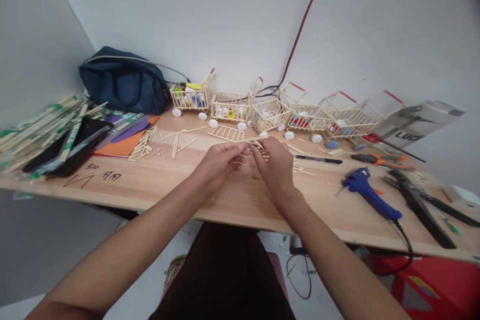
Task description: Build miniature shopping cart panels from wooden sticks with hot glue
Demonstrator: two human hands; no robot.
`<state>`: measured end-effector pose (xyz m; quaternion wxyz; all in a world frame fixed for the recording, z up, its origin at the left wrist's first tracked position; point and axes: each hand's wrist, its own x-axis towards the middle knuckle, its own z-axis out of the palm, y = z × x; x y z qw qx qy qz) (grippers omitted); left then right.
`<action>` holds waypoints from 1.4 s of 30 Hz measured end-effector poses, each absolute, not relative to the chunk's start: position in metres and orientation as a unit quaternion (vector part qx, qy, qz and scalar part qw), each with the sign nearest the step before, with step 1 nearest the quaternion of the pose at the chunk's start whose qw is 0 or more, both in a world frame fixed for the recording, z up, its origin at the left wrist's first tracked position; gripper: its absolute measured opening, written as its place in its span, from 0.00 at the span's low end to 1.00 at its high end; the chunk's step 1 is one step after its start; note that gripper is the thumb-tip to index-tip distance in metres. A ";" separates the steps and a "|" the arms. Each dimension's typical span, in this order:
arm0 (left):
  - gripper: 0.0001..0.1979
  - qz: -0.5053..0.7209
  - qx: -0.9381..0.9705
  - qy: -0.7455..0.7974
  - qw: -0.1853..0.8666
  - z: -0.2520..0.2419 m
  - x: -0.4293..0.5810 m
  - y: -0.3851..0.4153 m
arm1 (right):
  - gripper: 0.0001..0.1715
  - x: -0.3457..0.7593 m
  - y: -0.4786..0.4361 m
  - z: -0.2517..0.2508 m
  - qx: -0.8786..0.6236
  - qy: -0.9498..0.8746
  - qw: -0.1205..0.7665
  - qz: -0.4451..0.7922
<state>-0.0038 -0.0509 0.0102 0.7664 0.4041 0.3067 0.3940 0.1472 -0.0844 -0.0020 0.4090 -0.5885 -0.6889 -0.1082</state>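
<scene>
My left hand and my right hand meet over the middle of the wooden table. Between their fingertips is a thin wooden stick, which both hands pinch. More short sticks lie under and beside my right fingers, partly hidden by them. Just beyond my hands a small ladder-like stick frame lies flat. Loose cut sticks are to the left of my left hand. A black pen lies to the right of my right hand.
Several miniature stick shopping carts line the wall. At right lie a blue glue gun, orange-handled pliers and a black-handled cutter. Bagged sticks and a blue bag sit at left.
</scene>
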 end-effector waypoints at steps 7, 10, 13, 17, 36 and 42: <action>0.04 0.398 0.372 0.312 0.778 0.001 -0.008 -0.048 | 0.14 0.146 -0.088 -0.009 -0.581 -0.738 0.330 -0.096; 0.06 0.388 0.367 0.324 0.781 0.001 -0.009 -0.046 | 0.17 0.146 -0.093 -0.011 -0.582 -0.749 0.304 -0.087; 0.10 0.361 0.360 0.338 0.791 0.003 -0.010 -0.045 | 0.18 0.147 -0.099 -0.012 -0.589 -0.752 0.286 -0.078; 0.13 0.338 0.351 0.356 0.797 0.007 -0.013 -0.045 | 0.17 0.147 -0.106 -0.014 -0.592 -0.757 0.267 -0.075; 0.15 0.304 0.474 0.370 0.739 0.005 -0.015 -0.047 | 0.19 0.166 -0.122 -0.013 -0.583 -0.710 0.392 0.044; 0.16 0.304 0.490 0.356 0.735 0.007 -0.015 -0.048 | 0.11 0.168 -0.116 -0.006 -0.591 -0.669 0.443 0.087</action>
